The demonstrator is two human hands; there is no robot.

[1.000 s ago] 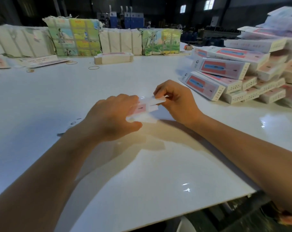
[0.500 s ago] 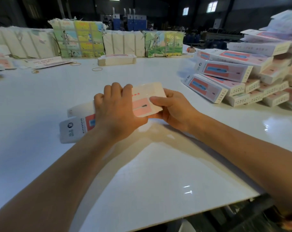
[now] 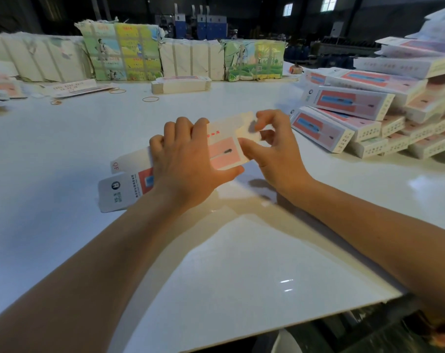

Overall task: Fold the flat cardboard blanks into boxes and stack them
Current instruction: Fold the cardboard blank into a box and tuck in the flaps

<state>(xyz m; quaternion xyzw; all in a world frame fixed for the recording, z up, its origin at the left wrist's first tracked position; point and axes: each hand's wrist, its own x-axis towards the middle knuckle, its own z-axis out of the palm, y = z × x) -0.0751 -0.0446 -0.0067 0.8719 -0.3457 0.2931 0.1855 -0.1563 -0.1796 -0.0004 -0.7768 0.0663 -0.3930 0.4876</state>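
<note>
The right hand [image 3: 274,154] has lifted its fingers off the end of the flat white-and-pink printed cardboard blank [image 3: 224,149] since half a second ago, and now only the thumb and curled fingertips pinch the cream end flap; the left hand [image 3: 190,161] still presses flat across the middle, fingers hooked over the far edge. The blank hangs just above the glossy white table [image 3: 63,154], its grey logo tab jutting out to the left.

Biggest risk first: the leaning heap of finished pink-and-white boxes [image 3: 356,108] sits near the right elbow's path, and a wide swing would likely knock the slanted lower ones down. Next, the slick tabletop lets a pressed blank skate. Smallest, that light pinch could crease the flap off its score line.

Room is generous: bare table left and in front, the near edge well clear of the hands, and thin tan rubber bands [image 3: 150,99] lying far back.
</note>
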